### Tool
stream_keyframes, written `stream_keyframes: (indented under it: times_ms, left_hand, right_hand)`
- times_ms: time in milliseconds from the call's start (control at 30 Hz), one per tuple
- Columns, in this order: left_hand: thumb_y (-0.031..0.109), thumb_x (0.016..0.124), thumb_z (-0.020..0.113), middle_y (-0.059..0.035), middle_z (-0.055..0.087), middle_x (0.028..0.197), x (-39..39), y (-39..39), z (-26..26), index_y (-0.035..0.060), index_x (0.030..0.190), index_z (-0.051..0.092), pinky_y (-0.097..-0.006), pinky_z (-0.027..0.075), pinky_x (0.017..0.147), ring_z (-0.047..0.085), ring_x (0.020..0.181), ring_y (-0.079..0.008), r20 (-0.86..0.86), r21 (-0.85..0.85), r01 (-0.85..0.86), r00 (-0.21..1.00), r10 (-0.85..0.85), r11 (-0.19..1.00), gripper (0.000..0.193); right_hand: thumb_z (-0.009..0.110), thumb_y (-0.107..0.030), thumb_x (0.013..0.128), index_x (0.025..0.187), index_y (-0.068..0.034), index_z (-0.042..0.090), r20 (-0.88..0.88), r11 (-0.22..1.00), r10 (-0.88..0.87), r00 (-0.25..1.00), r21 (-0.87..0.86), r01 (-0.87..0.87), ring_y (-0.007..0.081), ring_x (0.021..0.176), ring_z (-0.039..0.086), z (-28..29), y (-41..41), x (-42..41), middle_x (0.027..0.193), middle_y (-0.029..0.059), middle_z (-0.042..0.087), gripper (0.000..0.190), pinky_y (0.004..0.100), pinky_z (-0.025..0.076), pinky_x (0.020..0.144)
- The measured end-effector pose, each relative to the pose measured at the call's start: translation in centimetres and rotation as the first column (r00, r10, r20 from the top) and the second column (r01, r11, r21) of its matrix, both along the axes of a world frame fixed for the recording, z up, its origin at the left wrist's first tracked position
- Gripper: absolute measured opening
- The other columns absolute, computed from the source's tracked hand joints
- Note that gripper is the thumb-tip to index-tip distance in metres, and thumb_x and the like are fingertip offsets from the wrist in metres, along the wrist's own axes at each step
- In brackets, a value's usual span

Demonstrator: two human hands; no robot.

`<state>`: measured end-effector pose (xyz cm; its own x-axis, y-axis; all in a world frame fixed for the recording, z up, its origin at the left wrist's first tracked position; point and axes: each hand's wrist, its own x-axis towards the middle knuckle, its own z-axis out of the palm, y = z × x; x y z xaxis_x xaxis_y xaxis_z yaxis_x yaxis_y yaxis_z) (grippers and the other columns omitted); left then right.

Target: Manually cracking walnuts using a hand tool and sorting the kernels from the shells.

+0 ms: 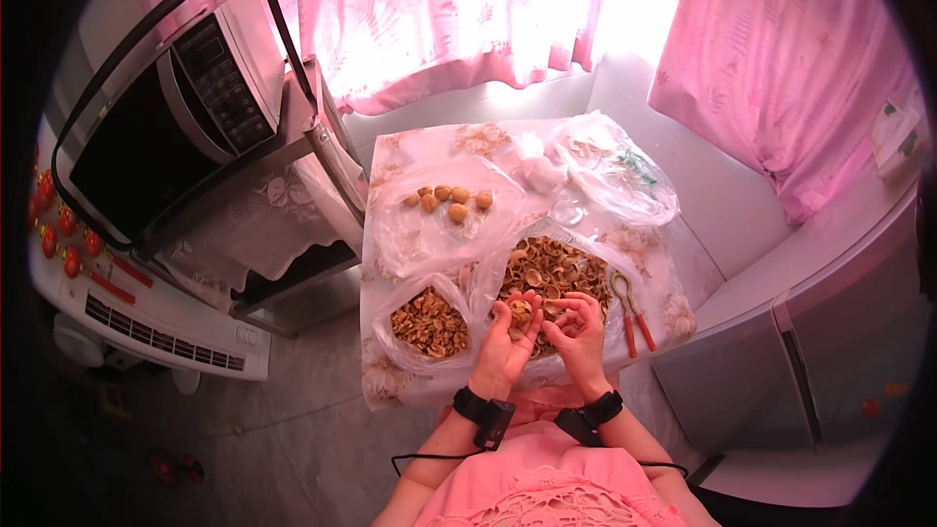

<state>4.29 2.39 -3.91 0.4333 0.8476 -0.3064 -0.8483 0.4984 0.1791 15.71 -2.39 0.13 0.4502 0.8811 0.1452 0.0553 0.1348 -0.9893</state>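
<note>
On the palm of my left hand (507, 340) lies a partly cracked walnut (520, 313), fingers curled around it. My right hand (578, 329) is close beside it, thumb and index finger nearly together; whether a small piece is between them cannot be told. Both hands are over the near part of a plastic bag of walnut shells (560, 263). Left of them, walnut kernels (430, 323) fill a smaller plastic bag. Several whole walnuts (458, 212) rest on a plastic bag farther back. A nutcracker with red handles (632, 315) lies right of the shells.
A floral cloth (381, 271) covers the table. At its back right lies a crumpled plastic bag (622, 168). A microwave oven (176, 124) on a stand is at the left, a grey refrigerator (739, 373) at the right, and pink curtains (454, 7) hang behind.
</note>
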Motion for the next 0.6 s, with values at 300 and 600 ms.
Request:
stream_keyframes:
  times_ms: [300, 600]
  left_hand:
    - [0.023, 0.096, 0.052, -0.0076, 0.06, 0.115, 0.27, -0.9, 0.23, 0.0068, 0.114, 0.054, -0.0314, 0.051, 0.087, 0.058, 0.098, -0.0166, -0.139, 0.101, 0.146, 0.981, -0.132, 0.984, 0.024]
    - [0.022, 0.098, 0.05, -0.0078, 0.06, 0.109, 0.38, -1.13, 0.41, 0.0063, 0.118, 0.052, -0.0312, 0.052, 0.085, 0.06, 0.095, -0.0164, -0.299, 0.104, 0.129, 0.95, -0.093, 0.986, 0.025]
  right_hand:
    - [0.071, 0.002, 0.074, 0.103, -0.003, 0.066, 0.272, 0.991, 0.124, 0.954, 0.013, -0.132, 0.0085, 0.075, 0.059, 0.55, 0.17, 0.11, 0.104, 0.007, 0.058, 0.03, 0.0207, 0.05, 0.062]
    - [0.066, 0.003, 0.08, 0.102, 0.0, 0.062, 0.094, 0.986, 0.166, 0.982, -0.018, -0.165, 0.0098, 0.077, 0.061, 0.26, 0.06, 0.2, 0.102, 0.0062, 0.057, 0.022, 0.0218, 0.052, 0.067]
